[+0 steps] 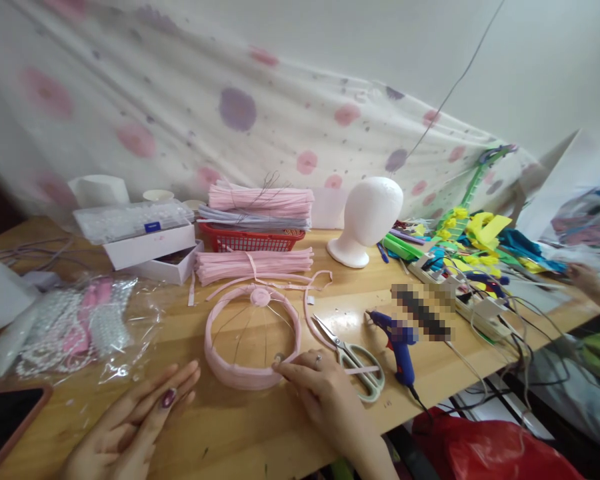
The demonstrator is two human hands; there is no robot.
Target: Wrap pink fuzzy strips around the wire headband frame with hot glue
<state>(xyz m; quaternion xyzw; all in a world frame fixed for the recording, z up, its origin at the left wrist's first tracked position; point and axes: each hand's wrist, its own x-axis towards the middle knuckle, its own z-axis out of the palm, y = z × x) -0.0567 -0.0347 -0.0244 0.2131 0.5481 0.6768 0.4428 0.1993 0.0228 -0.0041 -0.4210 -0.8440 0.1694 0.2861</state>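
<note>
A pink fabric-wrapped ring (pixel 247 378) with thin wires across it and a small pink disc (pixel 260 297) at its far edge lies on the wooden table. At the ring's near right edge, my right hand (pixel 325 390) has its fingers pressed together on a small round object (pixel 279 359), too small to make out. My left hand (pixel 140 420) is held palm up left of the ring, fingers stretched out, holding nothing. Scissors (pixel 363 373) with pale handles lie just right of my right hand, and a blue glue gun (pixel 397 340) rests beyond them.
Behind the ring are a pink bundle (pixel 255 265) and a red basket (pixel 253 240). A white foam head (pixel 373 217) stands behind. Bagged beads (pixel 85 327) and a phone (pixel 10 427) lie left. Power strips (pixel 475 310) with cables run right, near another person's hand (pixel 587 280).
</note>
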